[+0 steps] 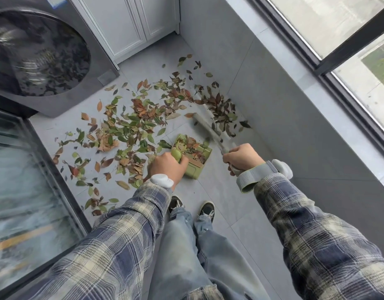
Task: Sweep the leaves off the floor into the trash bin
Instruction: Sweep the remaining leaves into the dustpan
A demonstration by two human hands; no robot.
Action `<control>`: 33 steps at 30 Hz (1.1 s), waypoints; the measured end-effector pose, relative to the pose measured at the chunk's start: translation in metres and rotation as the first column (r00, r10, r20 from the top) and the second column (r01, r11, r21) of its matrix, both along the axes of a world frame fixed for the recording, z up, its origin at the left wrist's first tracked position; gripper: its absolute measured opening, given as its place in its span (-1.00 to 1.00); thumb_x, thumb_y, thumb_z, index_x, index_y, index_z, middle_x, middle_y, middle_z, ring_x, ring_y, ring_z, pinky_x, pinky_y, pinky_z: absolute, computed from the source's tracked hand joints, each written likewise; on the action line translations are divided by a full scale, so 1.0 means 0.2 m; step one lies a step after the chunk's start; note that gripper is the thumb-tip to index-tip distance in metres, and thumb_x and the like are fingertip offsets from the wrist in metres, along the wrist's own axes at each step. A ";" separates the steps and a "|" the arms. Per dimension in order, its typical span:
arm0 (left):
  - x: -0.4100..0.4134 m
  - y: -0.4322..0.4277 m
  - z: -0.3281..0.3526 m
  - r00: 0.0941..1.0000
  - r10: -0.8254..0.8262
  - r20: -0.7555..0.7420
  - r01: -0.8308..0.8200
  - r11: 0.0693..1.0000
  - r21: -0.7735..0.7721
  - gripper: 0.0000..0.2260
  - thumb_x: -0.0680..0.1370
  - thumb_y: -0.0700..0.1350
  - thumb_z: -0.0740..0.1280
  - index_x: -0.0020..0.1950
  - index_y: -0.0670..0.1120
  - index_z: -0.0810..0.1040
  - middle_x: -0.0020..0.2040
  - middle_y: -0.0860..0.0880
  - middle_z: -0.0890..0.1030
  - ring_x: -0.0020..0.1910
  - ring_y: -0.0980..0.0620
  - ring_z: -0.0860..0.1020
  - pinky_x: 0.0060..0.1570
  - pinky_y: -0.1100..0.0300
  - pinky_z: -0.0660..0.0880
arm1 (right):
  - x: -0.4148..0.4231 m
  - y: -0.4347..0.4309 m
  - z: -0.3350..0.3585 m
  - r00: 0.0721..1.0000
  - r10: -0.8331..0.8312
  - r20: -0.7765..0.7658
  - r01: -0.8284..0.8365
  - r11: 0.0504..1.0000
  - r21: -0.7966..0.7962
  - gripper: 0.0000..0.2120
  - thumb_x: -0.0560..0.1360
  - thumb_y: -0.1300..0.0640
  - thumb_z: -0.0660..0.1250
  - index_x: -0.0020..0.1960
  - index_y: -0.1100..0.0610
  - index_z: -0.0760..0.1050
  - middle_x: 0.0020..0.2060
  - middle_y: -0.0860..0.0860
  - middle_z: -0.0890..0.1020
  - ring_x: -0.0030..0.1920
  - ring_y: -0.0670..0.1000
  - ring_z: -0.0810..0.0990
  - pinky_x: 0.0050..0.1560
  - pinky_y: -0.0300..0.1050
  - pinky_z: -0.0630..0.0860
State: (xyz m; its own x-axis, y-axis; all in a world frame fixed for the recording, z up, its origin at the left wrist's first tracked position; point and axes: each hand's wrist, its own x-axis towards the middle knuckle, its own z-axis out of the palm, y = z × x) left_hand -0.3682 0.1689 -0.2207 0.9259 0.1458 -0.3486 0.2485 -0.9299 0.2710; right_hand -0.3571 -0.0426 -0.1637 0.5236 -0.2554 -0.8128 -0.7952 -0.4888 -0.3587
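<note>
- On the grey tile floor point(208, 204), leaves point(130, 126) lie scattered, green, brown and reddish; the thickest patch is in the middle and left, thinner toward the far end.
- Second clump of mostly brown leaves far right, against the base of the low grey wall point(284, 105) under the window point(338, 29).
- Green dustpan point(197, 163) sits on the floor at the centre, just right of the main patch, with some leaves already inside it.
- Left hand point(166, 167): fingers curled round the dustpan's green handle at its near-left side, gripping it. White device point(161, 180) on that wrist.
- Right hand point(240, 158): closed in a fist round the broom point(206, 126) handle, knuckles up. Grey strap point(253, 176) round that wrist.
- Broom runs from the right hand away to the far left; its pale head is down on the floor just beyond the dustpan, touching the brown clump by the wall. It's motion-blurred, so I can't make out the bristles.
- Both arms in plaid sleeves; blue jeans and two dark shoes point(176, 203) near centre, just this side of the dustpan.
- Far left: dark front-load washing machine point(35, 57), round door facing the floor area, a few leaves close to its base.
- Far centre: white cabinet point(126, 24), doors closed.
- Near left: a dark-framed glass door point(24, 180) with leaves right up to its frame.
</note>
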 end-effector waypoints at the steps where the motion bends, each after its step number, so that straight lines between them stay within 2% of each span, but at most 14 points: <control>1: 0.00 0.00 0.01 1.000 -0.001 -0.001 0.001 1.000 0.001 -0.57 0.48 0.16 0.29 -0.43 -0.02 0.22 -0.47 -0.03 0.35 -0.43 -0.08 0.41 -0.39 0.21 0.33 | 0.02 -0.02 0.03 0.999 0.028 -0.024 -0.029 1.000 -0.008 -0.86 0.41 0.26 0.34 -0.33 0.23 0.50 -0.50 0.10 0.55 -0.48 0.09 0.53 -0.25 -0.03 0.59; 6: 0.00 -0.02 0.03 1.000 -0.019 -0.006 0.019 1.000 0.012 -0.56 0.51 0.17 0.29 -0.43 -0.03 0.23 -0.51 0.02 0.25 -0.43 -0.08 0.41 -0.43 0.23 0.24 | 0.19 -0.08 0.22 1.000 0.007 -0.025 -0.007 1.000 0.022 -0.93 0.37 0.23 0.38 -0.23 0.21 0.50 -0.48 0.10 0.58 -0.52 0.05 0.55 -0.35 -0.14 0.50; 9: 0.00 -0.01 0.04 1.000 -0.011 -0.015 0.011 1.000 0.006 -0.57 0.51 0.18 0.28 -0.41 -0.06 0.30 -0.49 0.01 0.30 -0.41 -0.07 0.41 -0.41 0.21 0.26 | 0.24 -0.03 0.29 0.999 0.027 0.023 -0.027 0.999 0.022 -0.95 0.41 0.25 0.36 -0.18 0.22 0.50 -0.44 0.13 0.57 -0.64 0.01 0.49 -0.51 -0.25 0.42; 11: 0.00 0.00 0.03 1.000 0.001 -0.011 -0.001 1.000 -0.006 -0.60 0.51 0.18 0.28 -0.34 -0.10 0.40 -0.44 -0.04 0.38 -0.39 -0.08 0.43 -0.39 0.21 0.30 | 0.24 0.00 0.30 0.997 0.054 0.049 -0.053 0.999 -0.008 -0.95 0.40 0.24 0.35 -0.18 0.22 0.50 -0.40 0.13 0.57 -0.65 0.01 0.46 -0.55 -0.27 0.40; 14: 0.00 0.01 0.02 1.000 0.009 -0.010 -0.009 1.000 -0.019 -0.61 0.51 0.18 0.28 -0.34 -0.10 0.43 -0.41 -0.08 0.45 -0.39 -0.09 0.45 -0.37 0.20 0.34 | 0.23 0.02 0.29 0.995 0.055 0.084 -0.053 0.998 -0.016 -0.97 0.41 0.25 0.32 -0.18 0.21 0.49 -0.38 0.13 0.54 -0.54 0.04 0.46 -0.48 -0.25 0.40; 17: 0.00 0.00 0.02 1.000 0.004 -0.003 -0.004 1.000 -0.006 -0.57 0.50 0.17 0.30 -0.42 -0.05 0.28 -0.46 -0.03 0.38 -0.41 -0.08 0.43 -0.39 0.22 0.30 | 0.22 0.03 0.24 0.991 0.059 0.120 -0.055 0.998 -0.036 -0.98 0.40 0.26 0.30 -0.18 0.20 0.48 -0.35 0.14 0.54 -0.41 0.08 0.51 -0.34 -0.14 0.44; 20: 0.01 -0.01 0.03 1.000 0.005 -0.008 -0.005 1.000 0.013 -0.55 0.50 0.18 0.30 -0.42 -0.02 0.22 -0.45 -0.04 0.38 -0.42 -0.07 0.43 -0.39 0.22 0.31 | 0.21 0.05 0.17 0.993 0.041 0.106 -0.038 0.999 -0.031 -0.91 0.44 0.23 0.30 -0.09 0.24 0.52 -0.34 0.14 0.56 -0.39 0.09 0.54 -0.28 -0.07 0.52; 22: 0.01 -0.01 0.03 1.000 0.013 -0.016 -0.013 1.000 0.007 -0.55 0.50 0.19 0.31 -0.42 -0.02 0.22 -0.42 -0.06 0.41 -0.41 -0.08 0.42 -0.38 0.20 0.33 | 0.18 0.06 0.13 0.996 0.047 0.074 -0.046 0.999 -0.023 -0.85 0.49 0.21 0.29 -0.02 0.28 0.53 -0.34 0.13 0.56 -0.40 0.09 0.56 -0.29 -0.10 0.55; 24: 0.02 -0.01 0.03 1.000 0.025 -0.017 -0.024 1.000 0.010 -0.55 0.50 0.18 0.31 -0.42 -0.02 0.21 -0.42 -0.07 0.41 -0.41 -0.08 0.41 -0.37 0.19 0.33 | 0.14 0.09 0.10 0.996 0.080 0.043 -0.079 0.996 -0.030 -0.91 0.50 0.23 0.28 -0.06 0.25 0.50 -0.35 0.12 0.55 -0.38 0.09 0.56 -0.27 -0.10 0.56; 27: 0.01 -0.01 0.03 1.000 0.023 -0.017 -0.023 1.000 0.010 -0.57 0.49 0.17 0.30 -0.42 -0.02 0.23 -0.43 -0.06 0.40 -0.42 -0.08 0.41 -0.38 0.20 0.30 | 0.08 0.12 0.10 0.983 0.176 -0.054 -0.180 0.981 -0.069 -0.94 0.47 0.26 0.30 -0.08 0.23 0.43 -0.25 0.14 0.55 -0.24 0.10 0.56 -0.12 -0.06 0.59; 29: 0.01 -0.01 0.04 0.999 0.023 -0.029 -0.023 1.000 0.006 -0.61 0.50 0.16 0.28 -0.39 -0.05 0.32 -0.42 -0.07 0.42 -0.41 -0.09 0.42 -0.38 0.19 0.31 | 0.07 0.12 0.14 0.952 0.280 -0.124 -0.294 0.949 -0.112 -0.96 0.47 0.27 0.31 -0.12 0.24 0.45 -0.29 0.09 0.55 -0.30 0.06 0.53 -0.27 -0.19 0.49; 31: 0.01 -0.01 0.03 0.999 0.004 -0.039 -0.004 1.000 0.006 -0.63 0.51 0.16 0.26 -0.33 -0.09 0.41 -0.40 -0.08 0.45 -0.39 -0.10 0.44 -0.37 0.19 0.33 | 0.07 0.08 0.22 0.925 0.352 -0.142 -0.369 0.921 -0.127 -0.87 0.46 0.25 0.32 -0.26 0.20 0.45 -0.41 0.02 0.51 -0.43 0.00 0.45 -0.41 -0.26 0.34; 33: 0.01 -0.01 0.03 0.999 0.003 -0.046 -0.002 1.000 0.031 -0.62 0.52 0.17 0.25 -0.32 -0.11 0.44 -0.38 -0.09 0.47 -0.37 -0.10 0.45 -0.36 0.19 0.34 | 0.10 0.05 0.28 0.909 0.389 -0.148 -0.406 0.908 -0.105 -0.82 0.45 0.21 0.35 -0.31 0.17 0.47 -0.43 0.00 0.53 -0.43 -0.01 0.47 -0.38 -0.27 0.38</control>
